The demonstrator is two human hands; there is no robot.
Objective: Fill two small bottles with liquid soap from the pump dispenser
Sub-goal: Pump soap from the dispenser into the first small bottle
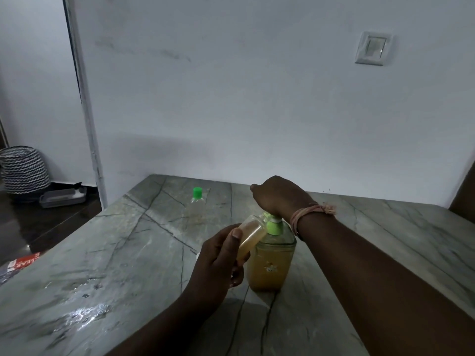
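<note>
From the head view I note a grey marble table [102, 253] set against a white wall [257, 98]. The dispenser [271, 263] stands upright on the table just right of frame centre, clear-walled and holding amber soap to roughly its shoulder, with a green pump collar on top. My right hand [277, 199] sits on the pump head from above, fingers curled down over it so the head itself is mostly hidden; I cannot tell how far the pump is depressed. A thread band [308, 213] circles that wrist. My left hand [218, 263] grips a small bottle [250, 238] at about 9 o'clock of the dispenser, thumb along the near side and fingers wrapped behind. That bottle is tilted, its open mouth up against the pump at the collar, and it shows amber soap through most of its length. The nozzle is hidden behind bottle and hand. A second bottle [198, 209] stands upright on the table at about 11 o'clock of the dispenser, well apart from both hands, clear-bodied with a green cap [197, 192] fitted; its fill level I cannot make out. Wet glare marks the table at 7 o'clock. On the floor at far left: a zigzag-patterned basket [24, 169] and a grey tray [63, 199] beside it. A switch plate [374, 48] is on the wall at 1 o'clock.
</note>
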